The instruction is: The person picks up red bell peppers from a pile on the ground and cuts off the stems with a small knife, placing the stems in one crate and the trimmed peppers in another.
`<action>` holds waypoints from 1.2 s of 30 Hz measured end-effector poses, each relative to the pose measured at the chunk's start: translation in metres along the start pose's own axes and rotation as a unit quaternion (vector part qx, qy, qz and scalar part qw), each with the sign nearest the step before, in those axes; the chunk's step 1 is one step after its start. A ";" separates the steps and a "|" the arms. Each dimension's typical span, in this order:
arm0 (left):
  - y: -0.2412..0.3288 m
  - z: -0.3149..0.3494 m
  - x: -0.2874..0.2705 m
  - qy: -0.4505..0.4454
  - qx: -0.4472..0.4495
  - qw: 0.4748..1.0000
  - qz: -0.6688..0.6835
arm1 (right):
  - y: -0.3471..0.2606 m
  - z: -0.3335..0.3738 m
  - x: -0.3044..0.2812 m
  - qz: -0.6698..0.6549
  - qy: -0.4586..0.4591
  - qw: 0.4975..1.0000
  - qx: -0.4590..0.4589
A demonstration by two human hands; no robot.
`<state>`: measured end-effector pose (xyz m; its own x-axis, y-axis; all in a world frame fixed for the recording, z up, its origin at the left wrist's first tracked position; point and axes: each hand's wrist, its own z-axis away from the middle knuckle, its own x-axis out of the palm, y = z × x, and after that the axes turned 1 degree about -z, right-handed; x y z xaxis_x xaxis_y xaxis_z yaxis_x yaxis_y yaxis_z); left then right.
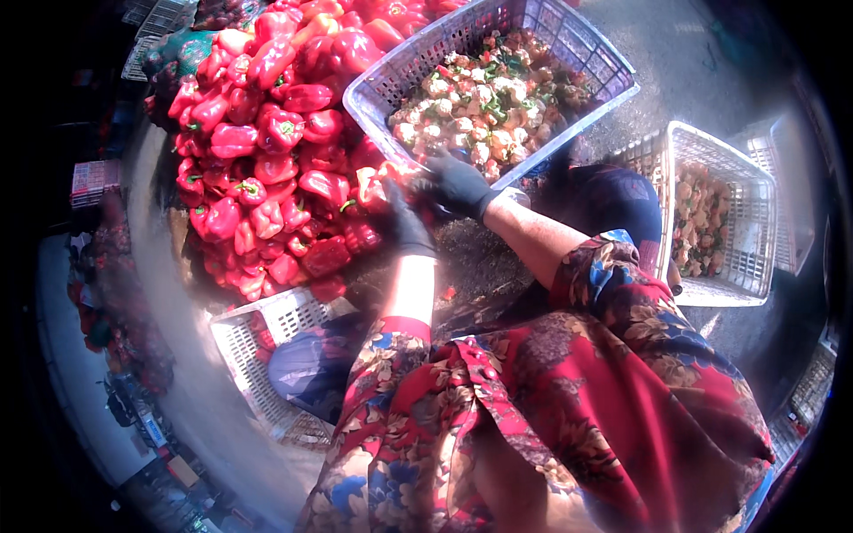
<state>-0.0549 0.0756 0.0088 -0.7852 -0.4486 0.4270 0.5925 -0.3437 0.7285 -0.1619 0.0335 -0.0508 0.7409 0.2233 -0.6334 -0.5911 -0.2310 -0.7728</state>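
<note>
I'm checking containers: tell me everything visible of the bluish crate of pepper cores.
The bluish crate looks plastic: rectangular, open-topped, with perforated walls and a pale rim. It sits skewed beside the red bell peppers, its far edge partly out of frame. Pale pepper cores with green bits lie inside. The gloved right hand overlaps its near edge; contact is unclear.

Sunlit glare on peppers (pixel 283 129), blurred edges, black rim

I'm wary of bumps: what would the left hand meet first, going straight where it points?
The left hand would likely meet the pile of red peppers first; blur leaves depth and contact unclear.
</note>
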 end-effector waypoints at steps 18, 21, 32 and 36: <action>-0.033 -0.052 -0.055 -0.005 -0.038 0.998 -0.041 | 0.036 -0.026 0.037 -0.328 -0.064 0.933 0.136; 0.002 -0.014 -0.031 -0.056 -0.061 0.996 0.032 | 0.028 -0.012 0.018 -0.413 -0.073 0.905 0.065; 0.016 -0.021 -0.039 0.020 -0.043 0.998 0.030 | -0.016 -0.009 -0.037 -0.662 0.024 0.716 0.221; 0.032 -0.018 -0.029 -0.021 -0.008 0.999 0.029 | 0.015 -0.022 -0.014 -0.502 0.009 0.843 0.191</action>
<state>-0.0100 0.0627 0.0099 -0.7563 -0.4330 0.4905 0.6397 -0.3322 0.6931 -0.1742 0.0065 -0.0524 0.9316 0.1098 0.3466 0.2809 0.3881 -0.8778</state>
